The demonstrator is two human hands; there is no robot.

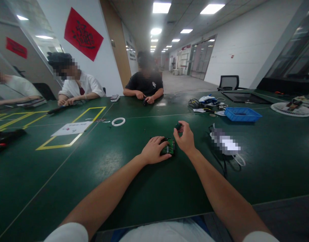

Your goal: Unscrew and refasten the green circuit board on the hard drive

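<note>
A green circuit board (170, 147) in a dark housing lies on the table in front of me. My left hand (153, 150) grips it from the left, fingers over its far side and thumb along the near edge, so much of it is covered. Just right of the board and raised above the table, my right hand (185, 137) pinches a small dark piece (178, 126) between thumb and fingers. Its kind is too small to make out.
Right of my hands lies a blurred white item with a cable (241, 160). Beyond it are a blue tray (242, 114), a bundle of cables (194, 103) and a white round frame (291, 110). A white ring (118, 121) lies to the left. Several people sit across the table.
</note>
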